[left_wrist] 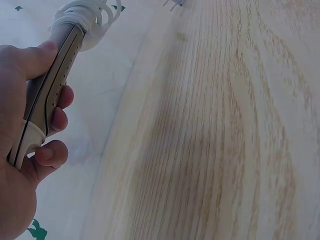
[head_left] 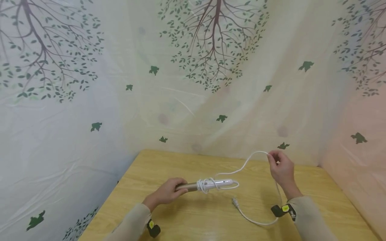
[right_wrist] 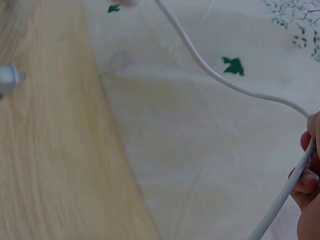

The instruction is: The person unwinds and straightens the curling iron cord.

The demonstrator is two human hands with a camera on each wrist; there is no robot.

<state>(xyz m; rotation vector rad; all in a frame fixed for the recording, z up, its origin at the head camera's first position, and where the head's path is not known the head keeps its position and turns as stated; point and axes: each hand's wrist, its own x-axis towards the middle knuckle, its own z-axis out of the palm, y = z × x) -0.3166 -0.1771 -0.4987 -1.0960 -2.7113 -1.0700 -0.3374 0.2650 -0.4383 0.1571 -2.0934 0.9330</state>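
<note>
A hair straightener point(head_left: 192, 187) with a gold-brown body and a white end is held by my left hand point(head_left: 166, 192) above the table. In the left wrist view, thumb and fingers curl round its brown body point(left_wrist: 59, 75). Loops of white cord point(left_wrist: 75, 16) wrap round the straightener's middle. From there a length of the cord point(head_left: 248, 162) rises to my right hand point(head_left: 282, 170), which pinches it between thumb and fingers, out to the right. Below that hand the cord hangs down and curves back left, ending in a plug point(head_left: 235, 202) near the table's middle.
A wood-grain table point(head_left: 193, 224) spans the lower view. Around it hang pale sheets point(head_left: 181, 100) printed with trees and green leaves, right at the table's back edge. Small black cameras point(head_left: 153, 229) are strapped to both wrists.
</note>
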